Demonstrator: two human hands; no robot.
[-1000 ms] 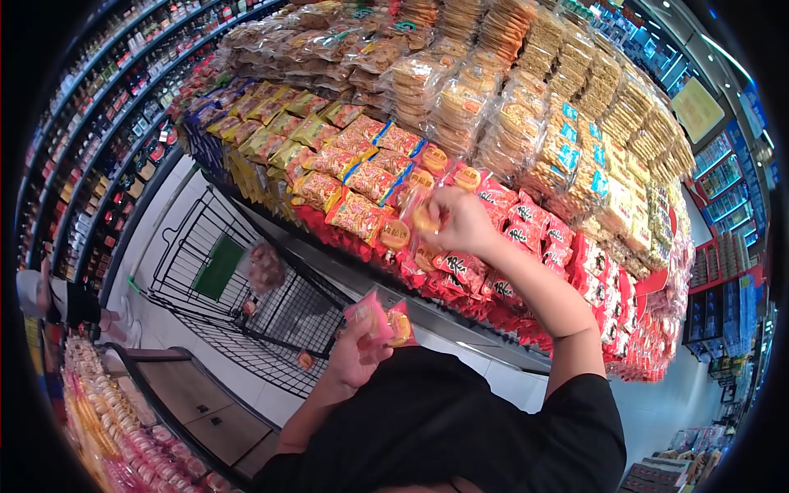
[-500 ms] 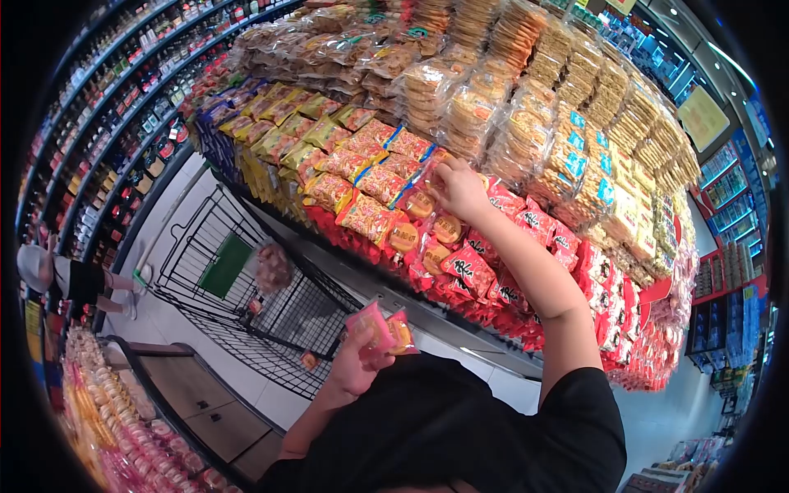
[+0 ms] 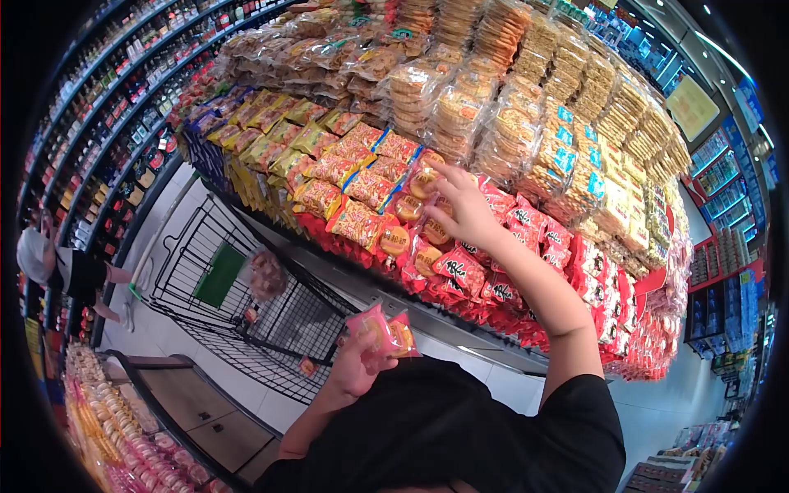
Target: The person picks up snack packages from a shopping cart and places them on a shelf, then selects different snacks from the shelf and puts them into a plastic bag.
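My left hand (image 3: 355,371) is closed around small pink-wrapped snack packets (image 3: 374,333), held up in front of my body beside the cart. Out over the display, my right hand (image 3: 468,215) has its fingers apart and nothing visible in them. Beneath it lie clear-and-red packets of round cookies (image 3: 396,240). To their left are red-and-yellow snack packets (image 3: 355,222) in rows. Red packets with black lettering (image 3: 460,271) lie just below my right wrist. Whether my fingertips touch a packet is hard to tell.
A wire shopping cart (image 3: 189,308) stands at the left, with a bag of brownish items (image 3: 267,275) and a few small packets inside. Behind the packets rise stacks of bagged crackers (image 3: 460,115). Another person (image 3: 70,267) is at the far left, near shelves of bottles (image 3: 123,115).
My right hand has opened its fingers and shifted slightly right and down from the cookie packets. My left hand keeps its hold on the packets. The view has shifted slightly.
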